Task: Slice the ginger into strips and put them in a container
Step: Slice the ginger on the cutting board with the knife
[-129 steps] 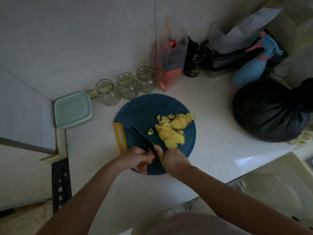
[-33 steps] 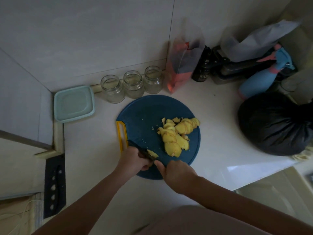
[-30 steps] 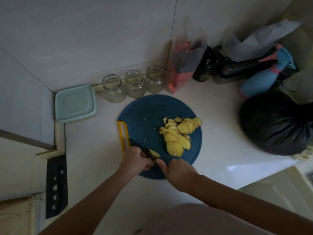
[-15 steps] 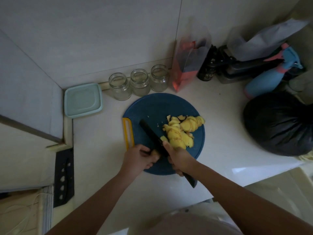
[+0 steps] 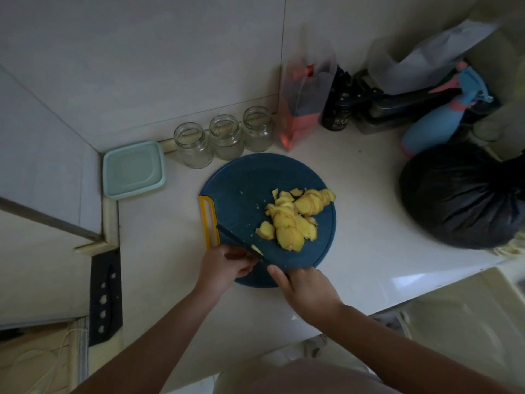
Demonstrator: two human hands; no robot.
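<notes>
Knife (image 5: pixel 235 239) crosses ginger piece (image 5: pixel 256 248) at board's (image 5: pixel 250 189) near edge.

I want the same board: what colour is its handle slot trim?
Yellow trim on the dark blue cutting board; head view.

Person seen from above: left hand (image 5: pixel 224 265) and right hand (image 5: pixel 306 288) bare, left forearm (image 5: pixel 159 336) and right forearm (image 5: pixel 397 336) bare down to the lower frame edge. Plain pale pinkish garment (image 5: pixel 298 376) at bottom centre, smooth fabric. Dim light, exact shade unclear.
</notes>
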